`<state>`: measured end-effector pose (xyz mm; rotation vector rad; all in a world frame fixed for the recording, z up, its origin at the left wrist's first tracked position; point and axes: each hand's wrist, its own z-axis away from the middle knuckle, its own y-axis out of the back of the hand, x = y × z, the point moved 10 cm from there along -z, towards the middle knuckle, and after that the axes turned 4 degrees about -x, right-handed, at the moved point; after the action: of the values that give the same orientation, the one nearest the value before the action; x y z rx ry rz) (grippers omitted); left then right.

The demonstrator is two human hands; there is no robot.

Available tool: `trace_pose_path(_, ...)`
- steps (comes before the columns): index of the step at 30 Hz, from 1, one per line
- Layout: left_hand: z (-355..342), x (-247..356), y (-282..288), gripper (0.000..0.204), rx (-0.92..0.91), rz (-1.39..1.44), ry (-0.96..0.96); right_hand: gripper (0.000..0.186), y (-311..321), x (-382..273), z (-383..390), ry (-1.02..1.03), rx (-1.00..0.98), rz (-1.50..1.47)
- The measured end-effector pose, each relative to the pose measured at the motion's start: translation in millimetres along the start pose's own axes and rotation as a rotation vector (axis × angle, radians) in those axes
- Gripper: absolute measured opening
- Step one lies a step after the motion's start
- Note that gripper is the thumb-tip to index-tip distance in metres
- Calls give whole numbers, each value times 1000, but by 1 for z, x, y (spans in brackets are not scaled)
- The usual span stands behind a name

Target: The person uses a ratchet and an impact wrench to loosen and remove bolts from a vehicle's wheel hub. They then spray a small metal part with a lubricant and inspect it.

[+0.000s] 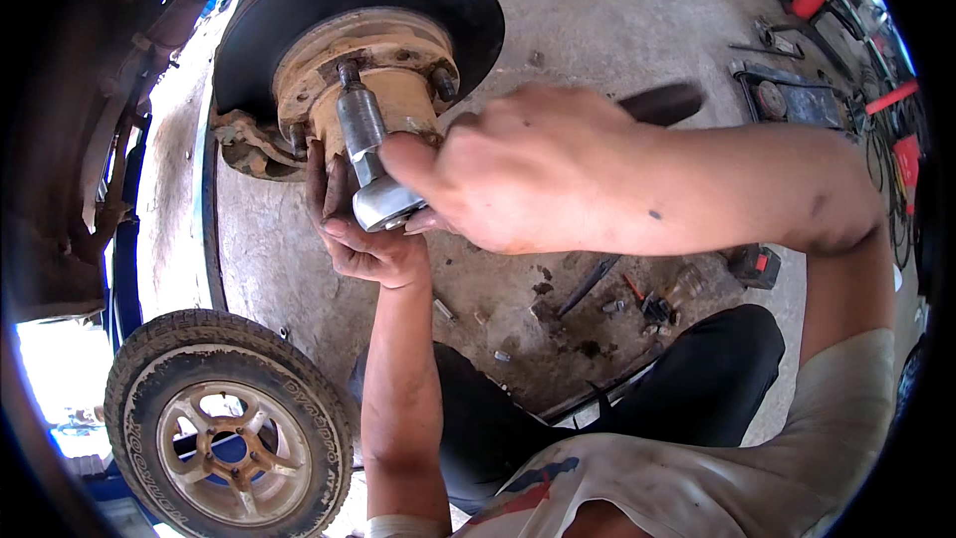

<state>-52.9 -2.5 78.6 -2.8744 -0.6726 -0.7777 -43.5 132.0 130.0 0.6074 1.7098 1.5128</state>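
A ratchet wrench (386,203) with a long steel socket (361,127) is fitted over a wheel stud (348,71) on the rusty hub (390,98). My right hand (503,167) is closed around the wrench just behind its head; a dark handle end (662,105) shows beyond my forearm. My left hand (366,251) is under and beside the wrench head, steadying it. Two of its blackened fingers reach up along the socket to the hub, while its other fingers are partly covered by the tool. Behind the hub is a dark brake disc (468,25).
An off-road wheel (227,428) stands at the lower left. On the stained concrete floor (588,15) lie small loose parts and a dark bar (588,284). A black tool battery (754,265) is beyond my right knee. Trays, red tools and cables line the far right.
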Motion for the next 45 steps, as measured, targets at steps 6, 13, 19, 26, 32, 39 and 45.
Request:
trace_pose_path(6, 2, -1, -1, 60, 3, 44, 28, 29, -3, 0, -2, 21, -1, 153)
trace_pose_path(13, -1, 1, -3, 55, 0, -10, -87, 27, -14, 6, 3, -135, 31, 144)
trace_pose_path(19, -2, -7, 13, 50, 23, 27, -61, 35, 14, -21, -15, -54, -158, 310)
trace_pose_path(26, -7, 0, 2, 51, -42, 18, -77, 41, -1, -3, -7, -126, -57, 199)
trace_pose_path(32, -7, -8, 11, 42, 1, 74, 1, 46, -1, -16, -8, -73, 13, 298)
trace_pose_path(39, -7, -14, 25, 37, -15, 22, 9, 51, 3, -22, -26, -87, -157, 348)
trace_pose_path(45, -9, -6, 10, 33, 12, 103, -4, 51, -11, 4, -4, -130, 10, 104)
